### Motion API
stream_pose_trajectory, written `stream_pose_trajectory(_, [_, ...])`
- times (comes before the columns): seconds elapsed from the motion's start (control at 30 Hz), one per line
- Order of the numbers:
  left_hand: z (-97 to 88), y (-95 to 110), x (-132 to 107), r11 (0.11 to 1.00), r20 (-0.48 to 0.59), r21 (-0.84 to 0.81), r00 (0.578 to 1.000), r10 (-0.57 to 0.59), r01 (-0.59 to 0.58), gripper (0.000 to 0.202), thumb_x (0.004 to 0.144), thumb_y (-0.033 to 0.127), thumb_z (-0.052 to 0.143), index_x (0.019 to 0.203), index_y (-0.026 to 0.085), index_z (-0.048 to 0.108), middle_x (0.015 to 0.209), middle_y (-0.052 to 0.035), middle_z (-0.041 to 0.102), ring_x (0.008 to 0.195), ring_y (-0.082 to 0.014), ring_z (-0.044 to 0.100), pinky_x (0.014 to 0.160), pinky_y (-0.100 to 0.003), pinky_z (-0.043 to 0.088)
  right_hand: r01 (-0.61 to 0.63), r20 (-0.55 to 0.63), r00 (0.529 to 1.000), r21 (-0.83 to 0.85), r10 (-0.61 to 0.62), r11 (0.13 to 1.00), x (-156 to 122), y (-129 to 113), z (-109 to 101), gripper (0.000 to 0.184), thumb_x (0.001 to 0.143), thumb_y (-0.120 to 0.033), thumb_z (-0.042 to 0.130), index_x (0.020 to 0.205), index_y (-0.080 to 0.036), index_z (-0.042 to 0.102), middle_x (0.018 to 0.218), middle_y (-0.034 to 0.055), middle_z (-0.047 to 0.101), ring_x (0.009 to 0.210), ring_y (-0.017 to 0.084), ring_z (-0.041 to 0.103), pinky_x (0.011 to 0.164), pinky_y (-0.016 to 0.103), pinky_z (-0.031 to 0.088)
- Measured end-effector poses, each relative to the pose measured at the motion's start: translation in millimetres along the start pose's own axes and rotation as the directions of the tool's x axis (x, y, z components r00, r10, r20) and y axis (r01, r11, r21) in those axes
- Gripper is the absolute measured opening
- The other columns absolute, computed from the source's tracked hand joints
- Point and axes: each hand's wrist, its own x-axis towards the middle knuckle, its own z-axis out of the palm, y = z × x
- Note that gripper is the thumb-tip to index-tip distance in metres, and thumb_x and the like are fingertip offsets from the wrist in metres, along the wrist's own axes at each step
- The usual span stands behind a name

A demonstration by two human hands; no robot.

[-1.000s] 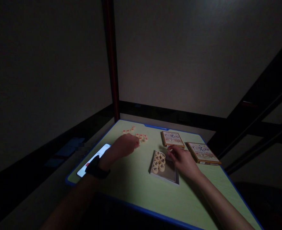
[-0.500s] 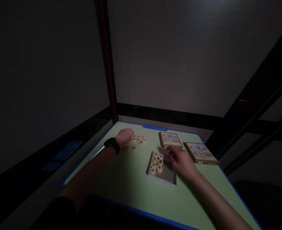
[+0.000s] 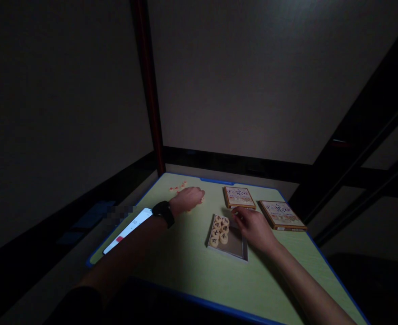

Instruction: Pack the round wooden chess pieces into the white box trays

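My left hand (image 3: 189, 197), with a black watch on its wrist, is over the red-marked Chinese chess pieces on the left of the table. Its fingers are closed on a pale chess piece (image 3: 202, 200) at the fingertips; the hand hides other pieces. Several more red-marked pieces (image 3: 177, 188) lie beyond it. At the back right corner of an open shallow box (image 3: 234, 246) is my right hand (image 3: 251, 223), fingers curled together; what they hold, if anything, is hidden. Black-marked chess pieces (image 3: 219, 230) sit in two columns along the box's left side.
Two closed printed boxes, one at the back (image 3: 239, 197) and one at the right (image 3: 282, 215), lie on the green table (image 3: 192, 262) with its blue edge. A lit phone (image 3: 127, 230) lies by the left edge, partly under my left forearm.
My left hand has moved right and nearer across the red-marked pieces, uncovering those farther back and more of the phone. The right hand stays by the open box.
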Motion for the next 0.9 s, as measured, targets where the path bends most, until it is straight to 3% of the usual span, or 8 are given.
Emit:
stream_pose_trajectory(0.17, [4.1, 1.3, 1.1, 1.0, 0.031, -0.024, 0.999, -0.02, 0.02, 0.017, 0.091, 0.014, 0.052, 0.101, 0.015, 0.065, 0.098, -0.0127, 0.068, 0.096, -0.025, 0.064, 0.083, -0.034, 0.049, 0.01, 0.016, 1.0, -0.002, -0.01, 1.0, 0.0, -1.0, -1.4, 0.024, 0.092, -0.025, 0.047, 0.1, -0.019, 0.068, 0.089, 0.0085, 0.077, 0.078, 0.024, 0.071, 0.066, 0.029, 0.045])
stream_pose_trajectory(0.43, [3.5, 5.2, 1.9, 0.997, 0.044, -0.069, 0.998, -0.038, 0.041, 0.022, 0.087, 0.01, 0.049, 0.103, 0.013, 0.065, 0.101, -0.0145, 0.069, 0.097, -0.0256, 0.064, 0.085, -0.035, 0.048, -0.004, 0.001, 1.0, 0.044, 0.004, 0.999, -0.2, -0.5, -2.0, 0.023, 0.091, -0.025, 0.048, 0.101, -0.019, 0.067, 0.089, 0.0087, 0.077, 0.078, 0.023, 0.071, 0.069, 0.03, 0.047])
stream_pose_trajectory(0.53, [2.1, 8.1, 2.5, 0.993, -0.001, -0.116, 1.0, -0.022, 0.022, 0.021, 0.087, 0.011, 0.048, 0.1, 0.013, 0.064, 0.101, -0.0135, 0.069, 0.098, -0.0247, 0.063, 0.087, -0.035, 0.048, -0.023, -0.036, 0.999, 0.143, 0.029, 0.989, 0.6, -0.7, -2.4, 0.022, 0.091, -0.028, 0.048, 0.098, -0.019, 0.067, 0.086, 0.0088, 0.075, 0.077, 0.024, 0.07, 0.071, 0.033, 0.049])
stream_pose_trajectory(0.6, [-2.0, 15.9, 2.0, 0.982, -0.08, -0.191, 0.997, -0.014, -0.001, 0.018, 0.088, 0.013, 0.05, 0.098, 0.014, 0.064, 0.101, -0.0114, 0.068, 0.097, -0.0233, 0.063, 0.088, -0.033, 0.048, -0.05, -0.068, 0.995, 0.307, 0.075, 0.95, 2.0, -2.3, -1.4, 0.022, 0.091, -0.034, 0.051, 0.095, -0.019, 0.066, 0.085, 0.0083, 0.074, 0.075, 0.023, 0.07, 0.071, 0.035, 0.051])
stream_pose_trajectory(0.67, [-8.3, 29.6, -0.1, 0.954, -0.193, -0.296, 0.981, -0.011, -0.047, 0.014, 0.089, 0.016, 0.053, 0.099, 0.015, 0.063, 0.101, -0.0086, 0.068, 0.097, -0.0216, 0.063, 0.089, -0.032, 0.048, -0.094, -0.048, 0.988, 0.583, 0.15, 0.807, 4.1, -4.9, 0.9, 0.025, 0.089, -0.041, 0.057, 0.097, -0.019, 0.065, 0.086, 0.0074, 0.073, 0.075, 0.022, 0.07, 0.07, 0.035, 0.054])
stream_pose_trajectory(0.77, [-18.7, 56.9, -6.5, 0.89, -0.355, -0.431, 0.935, -0.017, -0.148, 0.014, 0.091, 0.02, 0.056, 0.104, 0.017, 0.062, 0.104, -0.0059, 0.067, 0.098, -0.019, 0.063, 0.091, -0.031, 0.049, -0.193, 0.126, 0.971, 0.918, 0.205, 0.346, 7.0, -9.7, 4.7, 0.035, 0.083, -0.047, 0.068, 0.105, -0.02, 0.062, 0.093, 0.0067, 0.074, 0.082, 0.02, 0.073, 0.075, 0.035, 0.058])
stream_pose_trajectory(0.83, [-24.7, 73.9, -11.9, 0.859, -0.418, -0.465, 0.909, -0.002, -0.212, 0.019, 0.092, 0.018, 0.055, 0.109, 0.019, 0.062, 0.107, -0.005, 0.067, 0.099, -0.0179, 0.063, 0.091, -0.031, 0.049, -0.264, 0.248, 0.952, 0.962, 0.179, 0.071, 7.7, -12.0, 5.8, 0.033, 0.083, -0.043, 0.072, 0.105, -0.02, 0.063, 0.091, 0.0061, 0.074, 0.083, 0.019, 0.074, 0.08, 0.034, 0.059])
stream_pose_trajectory(0.9, [-29.4, 86.2, -16.5, 0.842, -0.428, -0.481, 0.904, 0.016, -0.243, 0.023, 0.091, 0.014, 0.055, 0.113, 0.019, 0.062, 0.108, -0.005, 0.066, 0.101, -0.0177, 0.062, 0.092, -0.031, 0.05, -0.311, 0.322, 0.934, 0.946, 0.155, -0.091, 7.4, -12.5, 5.9, 0.025, 0.085, -0.036, 0.073, 0.1, -0.018, 0.065, 0.083, 0.005, 0.074, 0.078, 0.018, 0.074, 0.08, 0.033, 0.061])
